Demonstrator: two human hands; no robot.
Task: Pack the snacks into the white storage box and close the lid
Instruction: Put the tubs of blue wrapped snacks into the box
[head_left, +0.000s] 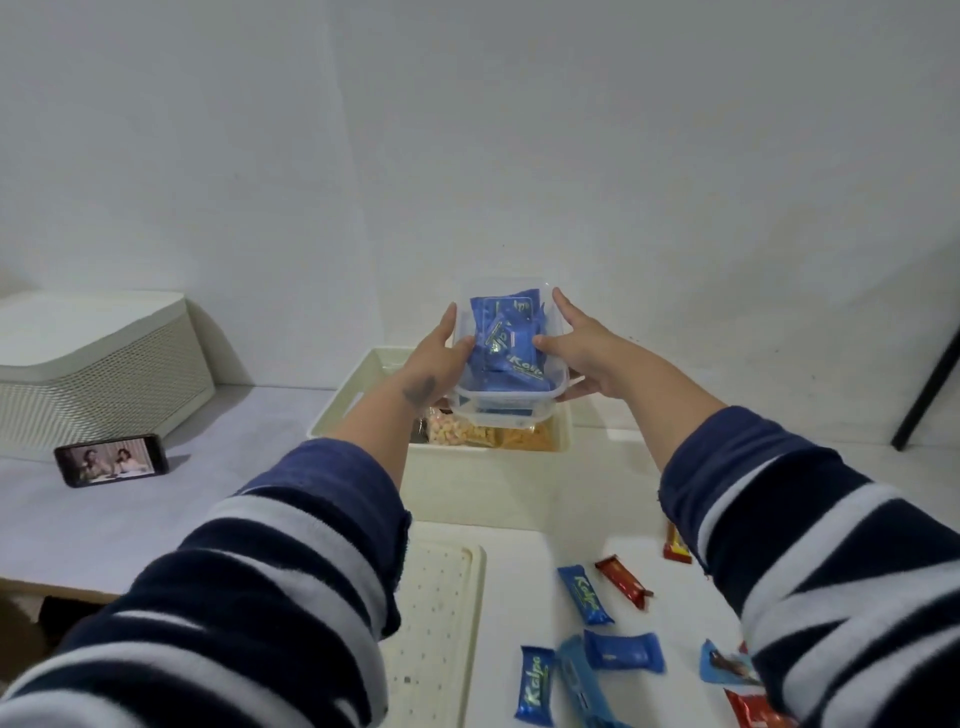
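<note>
At the left edge of the frame a second white lidded box (98, 364) with a mesh wall sat apart from the work, a phone (111, 460) propped in front of it. In the middle, the open white storage box (519, 478) stood before you, with bags of pale and orange snacks (483, 434) already lying at its bottom. Its perforated lid (441, 613) lay flat at bottom centre, off the box, probably so the opening stayed free. You held a clear plastic tub (501, 402) of blue Kalpa packets (509, 338) just above the box, one hand on each side wall, likely to keep it level. Your left hand (439, 358) and right hand (587, 358) both gripped it, thumbs hooked over the rim. At lower right, loose blue bars (584, 595) and red bars (623, 576) waited unpacked on the table (530, 571).
</note>
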